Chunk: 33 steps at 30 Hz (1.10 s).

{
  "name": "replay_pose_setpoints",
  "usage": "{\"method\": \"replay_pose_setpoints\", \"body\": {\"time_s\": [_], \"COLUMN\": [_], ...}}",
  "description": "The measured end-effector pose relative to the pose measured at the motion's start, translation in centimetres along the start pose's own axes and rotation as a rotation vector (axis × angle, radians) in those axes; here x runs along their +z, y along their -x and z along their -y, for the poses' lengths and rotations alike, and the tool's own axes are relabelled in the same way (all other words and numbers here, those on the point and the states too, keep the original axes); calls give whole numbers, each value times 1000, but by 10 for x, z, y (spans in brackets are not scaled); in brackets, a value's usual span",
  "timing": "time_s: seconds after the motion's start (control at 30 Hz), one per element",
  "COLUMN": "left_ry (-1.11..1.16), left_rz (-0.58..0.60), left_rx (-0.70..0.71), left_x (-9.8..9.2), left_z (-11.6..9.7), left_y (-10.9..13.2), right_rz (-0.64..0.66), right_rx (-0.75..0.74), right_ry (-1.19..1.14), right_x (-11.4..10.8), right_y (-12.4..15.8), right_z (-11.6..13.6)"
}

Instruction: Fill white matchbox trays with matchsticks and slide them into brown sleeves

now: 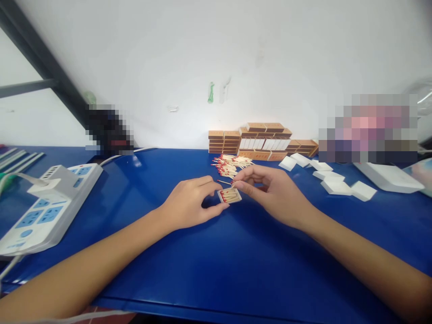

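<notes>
A small open matchbox tray point(233, 201) lies on the blue table with several red-headed matches point(229, 195) inside. My left hand point(189, 202) grips its left side between thumb and fingers. Just above the tray's right end, my right hand point(276, 191) has thumb and index finger pinched together at the end of a match point(224, 182), which points left. Whether more matches are in that pinch is hidden by the fingers. Behind both hands is a loose pile of matches point(229, 165).
Stacked brown matchboxes point(223, 141) stand against the wall. Several white trays point(334, 186) are scattered at the right, beside a larger white box point(388, 177). A white power strip point(64, 216) with cables lies at the left. The blue table point(243, 270) reaches the wall.
</notes>
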<state>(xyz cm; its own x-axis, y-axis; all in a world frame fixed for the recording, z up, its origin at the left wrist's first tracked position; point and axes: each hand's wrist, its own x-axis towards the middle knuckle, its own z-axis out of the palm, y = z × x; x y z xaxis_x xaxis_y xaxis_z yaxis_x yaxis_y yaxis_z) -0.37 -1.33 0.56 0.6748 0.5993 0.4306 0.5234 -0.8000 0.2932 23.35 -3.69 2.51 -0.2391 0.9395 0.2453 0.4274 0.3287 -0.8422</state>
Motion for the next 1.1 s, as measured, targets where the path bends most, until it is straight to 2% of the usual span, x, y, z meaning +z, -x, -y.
{"method": "replay_pose_setpoints", "body": {"time_s": [0.1,0.2,0.43,0.87,1.1], "left_ry": [-1,6,16,37,55], "left_rz": [-24,0,47,92,110], "left_rx": [-33,-62,-72,-52,-31], "left_x": [1,1,1,0,-1], "left_z": [1,1,2,2,1], "left_y": [0,0,0,0,0], "right_rz": [72,117,121,181,173], "right_rx": [86,103,-13,-75,-103], "right_ry": [-97,-77,225,299,335], "right_x": [-1,-1,1,-2,-1], "right_y": [-4,-5,-2,-1,1], "right_z": [-6,-15,-24,-22,-21]}}
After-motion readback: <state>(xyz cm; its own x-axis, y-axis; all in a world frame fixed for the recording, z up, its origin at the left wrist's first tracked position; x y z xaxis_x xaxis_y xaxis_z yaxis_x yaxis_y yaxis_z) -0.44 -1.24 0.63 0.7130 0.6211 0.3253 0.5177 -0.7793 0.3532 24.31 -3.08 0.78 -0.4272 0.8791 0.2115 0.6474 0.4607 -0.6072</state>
